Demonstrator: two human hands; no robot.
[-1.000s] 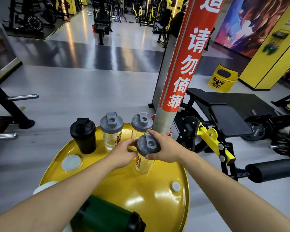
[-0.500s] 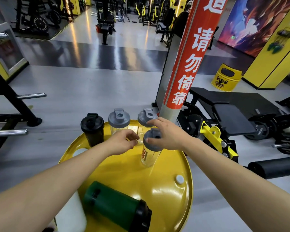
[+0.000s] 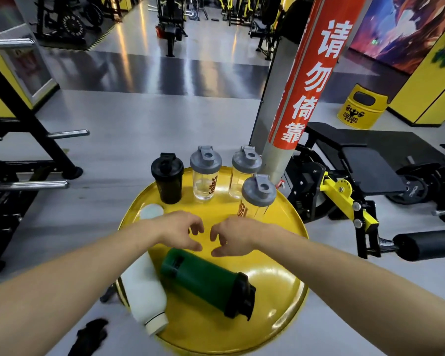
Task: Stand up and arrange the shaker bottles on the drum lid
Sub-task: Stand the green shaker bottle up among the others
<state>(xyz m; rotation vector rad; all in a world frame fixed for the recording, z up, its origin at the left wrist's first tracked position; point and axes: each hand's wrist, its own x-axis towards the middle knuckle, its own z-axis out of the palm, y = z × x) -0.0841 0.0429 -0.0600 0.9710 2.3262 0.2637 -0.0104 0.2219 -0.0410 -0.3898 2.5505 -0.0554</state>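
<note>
On the yellow drum lid (image 3: 275, 283) a black shaker (image 3: 168, 179) and two clear shakers with grey caps (image 3: 205, 173) (image 3: 244, 170) stand upright along the far rim. A third clear shaker (image 3: 257, 197) stands just right of them, a little nearer. A green shaker with a black cap (image 3: 206, 280) lies on its side near me. A white bottle (image 3: 144, 291) lies on the lid's left rim. My left hand (image 3: 179, 229) and my right hand (image 3: 233, 235) hover empty, fingers curled apart, just above the green shaker's base end.
A red and grey pillar (image 3: 303, 83) rises right behind the lid's far right rim. A black and yellow gym machine (image 3: 344, 196) stands to the right, a black rack with steel pegs (image 3: 28, 150) to the left. A dark object (image 3: 90, 335) lies on the floor.
My right hand let go of the third clear shaker, which now stands by itself. Both hands drew back toward me and came over the lying green shaker.
</note>
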